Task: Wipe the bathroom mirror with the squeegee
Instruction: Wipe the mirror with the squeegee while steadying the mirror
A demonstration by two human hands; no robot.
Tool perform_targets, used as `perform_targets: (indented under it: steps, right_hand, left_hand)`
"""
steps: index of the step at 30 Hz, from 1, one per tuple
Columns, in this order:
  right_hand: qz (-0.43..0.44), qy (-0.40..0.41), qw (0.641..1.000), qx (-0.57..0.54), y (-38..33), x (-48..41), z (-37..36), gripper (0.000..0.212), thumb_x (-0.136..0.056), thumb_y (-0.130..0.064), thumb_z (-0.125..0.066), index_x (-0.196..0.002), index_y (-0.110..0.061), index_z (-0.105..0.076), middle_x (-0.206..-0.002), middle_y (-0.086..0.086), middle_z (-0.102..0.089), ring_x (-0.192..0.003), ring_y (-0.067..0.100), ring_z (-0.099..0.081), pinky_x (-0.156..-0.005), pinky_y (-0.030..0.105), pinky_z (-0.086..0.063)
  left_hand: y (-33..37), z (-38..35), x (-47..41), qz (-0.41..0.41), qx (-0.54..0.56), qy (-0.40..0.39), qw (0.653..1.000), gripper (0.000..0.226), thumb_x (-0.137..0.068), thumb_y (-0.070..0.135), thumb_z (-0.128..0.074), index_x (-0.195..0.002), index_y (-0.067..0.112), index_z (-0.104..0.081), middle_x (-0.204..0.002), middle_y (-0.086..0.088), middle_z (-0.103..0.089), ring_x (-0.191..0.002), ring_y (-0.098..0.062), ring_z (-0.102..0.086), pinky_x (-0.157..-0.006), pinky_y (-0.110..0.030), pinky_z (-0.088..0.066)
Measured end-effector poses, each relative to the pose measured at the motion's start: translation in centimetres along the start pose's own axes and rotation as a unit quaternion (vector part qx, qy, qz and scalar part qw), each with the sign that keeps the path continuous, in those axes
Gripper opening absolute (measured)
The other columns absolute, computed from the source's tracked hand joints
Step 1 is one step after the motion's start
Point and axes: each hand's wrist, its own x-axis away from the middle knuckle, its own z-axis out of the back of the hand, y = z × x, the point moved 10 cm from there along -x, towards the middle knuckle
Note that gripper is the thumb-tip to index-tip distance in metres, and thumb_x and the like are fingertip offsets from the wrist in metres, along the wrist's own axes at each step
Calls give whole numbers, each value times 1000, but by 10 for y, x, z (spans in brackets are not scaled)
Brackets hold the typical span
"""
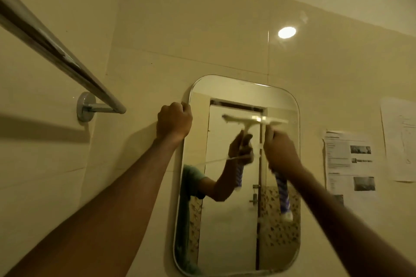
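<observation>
Wiping stroke, upper glass.
Right hand grips the white-bladed, blue-striped plastic squeegee at 1 o'clock on the rounded rectangular glass mirror; left hand clutches its 10 o'clock edge, probably steadying it.

A frameless upright mirror with rounded corners hangs on a cream tiled wall. A squeegee is pressed to its upper part, its white blade level and its blue-and-white handle pointing down. The right hand grips the handle. The squeegee is blurred.
</observation>
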Motion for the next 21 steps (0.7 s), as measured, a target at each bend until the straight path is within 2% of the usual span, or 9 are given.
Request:
perform_targets:
  steps: [2,5,8,11,14,18,19,21]
  right_hand:
    - [-23,-11,1000,3,30,53,-20,49,-103,-37,-27,-74,-13,-57,-57,2,-55,-44,9,-50,-43,22,-43]
    - [-36,-46,998,31,49,97,-30,51,-102,-40,-27,-72,-13,-58,-58,3,-57,-48,12,-54,-47,30,-50]
    - [-59,-67,996,-7,42,67,-6,49,-102,-41,-30,-73,-12,-55,-56,2,-50,-43,11,-46,-41,24,-42]
    - [-37,-6,999,-30,20,6,40,45,-103,-37,-31,-72,-12,-51,-56,1,-46,-43,12,-43,-41,25,-42]
    - [-29,14,999,-41,28,-18,50,45,-104,-36,-30,-71,-12,-49,-56,2,-46,-43,14,-43,-44,28,-42]
    - [-57,34,996,-55,94,46,14,46,-102,-37,-29,-72,-12,-53,-56,6,-50,-41,13,-45,-36,21,-39]
    - [-64,30,996,-55,111,71,2,46,-101,-39,-29,-74,-11,-54,-58,8,-54,-43,18,-49,-37,22,-42]
    - [-86,11,995,-41,132,112,-13,48,-100,-40,-28,-77,-11,-57,-64,13,-61,-53,29,-59,-48,32,-51]
  left_hand:
    - [0,0,-2,-3,2,2,1000,49,-103,26,-32,-78,-3,-63,-72,-13,-54,-71,-22,-47,-62,-30,-31]
    - [-1,0,2,0,2,8,1000,50,-103,27,-33,-82,-4,-66,-74,-13,-55,-73,-24,-50,-64,-31,-33]
    - [-5,-1,5,15,8,11,1000,50,-102,27,-33,-85,-6,-66,-80,-19,-61,-80,-31,-55,-66,-32,-35]
    - [-6,-3,7,22,8,8,1000,50,-102,27,-33,-85,-6,-66,-81,-19,-61,-81,-30,-53,-67,-33,-34]
    - [-9,-5,11,15,13,12,1000,50,-102,28,-34,-78,-4,-64,-75,-16,-60,-76,-28,-54,-65,-33,-35]
    - [-19,-6,21,21,28,24,999,46,-102,26,-35,-67,4,-56,-71,-17,-57,-73,-27,-51,-64,-33,-33]
    - [-20,-6,24,25,29,25,999,45,-102,26,-35,-66,5,-54,-70,-16,-56,-72,-25,-50,-63,-32,-32]
    - [-19,-5,26,25,31,28,999,46,-102,25,-35,-66,4,-54,-68,-14,-54,-70,-23,-49,-62,-31,-31]
